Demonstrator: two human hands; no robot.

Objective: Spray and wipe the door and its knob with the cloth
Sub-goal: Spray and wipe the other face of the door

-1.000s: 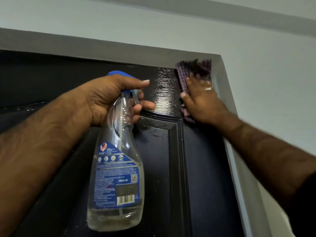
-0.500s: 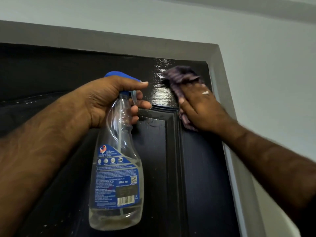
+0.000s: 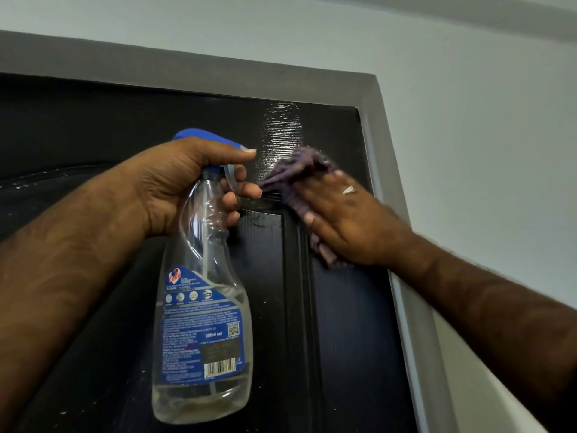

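A glossy black panelled door (image 3: 343, 323) fills the lower view, and its top right corner shines wet. My left hand (image 3: 184, 185) grips the neck of a clear spray bottle (image 3: 203, 323) with a blue trigger head and blue label, a little liquid at its bottom. My right hand (image 3: 346, 220) presses a purple checked cloth (image 3: 296, 170) flat against the door near the panel's raised moulding, fingers straight. The cloth bunches out beyond my fingertips toward the bottle's nozzle. No knob is in view.
A grey door frame (image 3: 390, 170) runs along the top and down the right side of the door. Pale wall (image 3: 484, 120) lies beyond it on the right and above.
My right hand has slid the cloth down and to the left, away from the door's top right corner toward the bottle. My left hand keeps holding the bottle in about the same place.
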